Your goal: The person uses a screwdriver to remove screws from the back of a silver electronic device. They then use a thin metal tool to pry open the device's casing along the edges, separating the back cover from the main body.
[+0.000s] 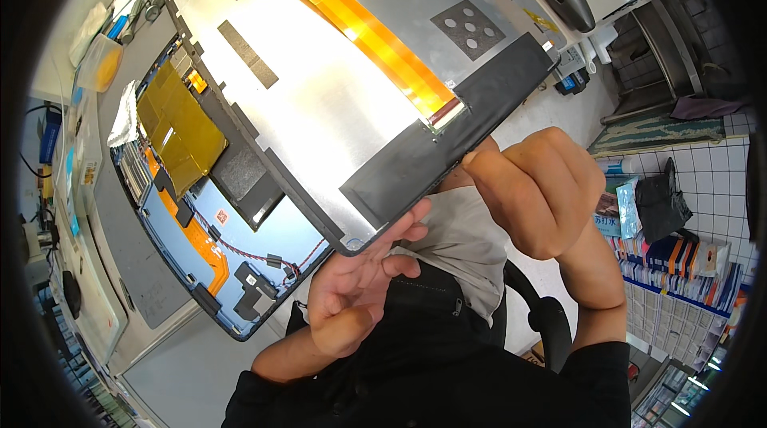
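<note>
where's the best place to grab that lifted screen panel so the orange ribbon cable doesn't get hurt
Probably by the bare lower edge of the screen panel, from the person's side, where the left hand supports its corner and the right hand pinches the black-taped rim. The orange ribbon cable runs across the back to a connector, so fingers should stay off there.

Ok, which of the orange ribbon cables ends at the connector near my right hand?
The long orange ribbon crossing the lifted silver panel; the shorter one lies in the blue housing below.
</note>
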Demonstrator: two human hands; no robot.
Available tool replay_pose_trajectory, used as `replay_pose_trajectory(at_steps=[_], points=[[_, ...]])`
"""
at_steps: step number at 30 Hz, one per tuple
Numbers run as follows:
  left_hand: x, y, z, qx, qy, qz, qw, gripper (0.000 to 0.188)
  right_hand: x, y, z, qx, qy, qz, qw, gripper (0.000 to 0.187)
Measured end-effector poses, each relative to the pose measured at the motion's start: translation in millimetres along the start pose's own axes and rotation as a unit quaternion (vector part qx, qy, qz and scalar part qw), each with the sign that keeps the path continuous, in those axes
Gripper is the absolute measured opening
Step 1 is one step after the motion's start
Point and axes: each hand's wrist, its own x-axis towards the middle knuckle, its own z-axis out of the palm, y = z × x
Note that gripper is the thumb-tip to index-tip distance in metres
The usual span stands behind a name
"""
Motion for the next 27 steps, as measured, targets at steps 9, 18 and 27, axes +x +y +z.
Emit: replay_pose_trajectory(at_steps=[9, 18, 27], points=[[-1, -1, 0, 0.000, 0.001, 0.001, 1.000, 0.088, -10, 5, 5, 0.021, 0.001, 0.014, 1.000, 0.029], [-1, -1, -1, 0.006, 0.000, -0.001, 1.000, 0.087, -9, 5, 0, 0.027, 0.002, 0.019, 0.999, 0.027], [-1, -2, -2, -0.011, -0.006, 0.003, 1.000, 0.086, -5, 2, -5, -0.002, -0.030, 0.015, 0.999, 0.035]])
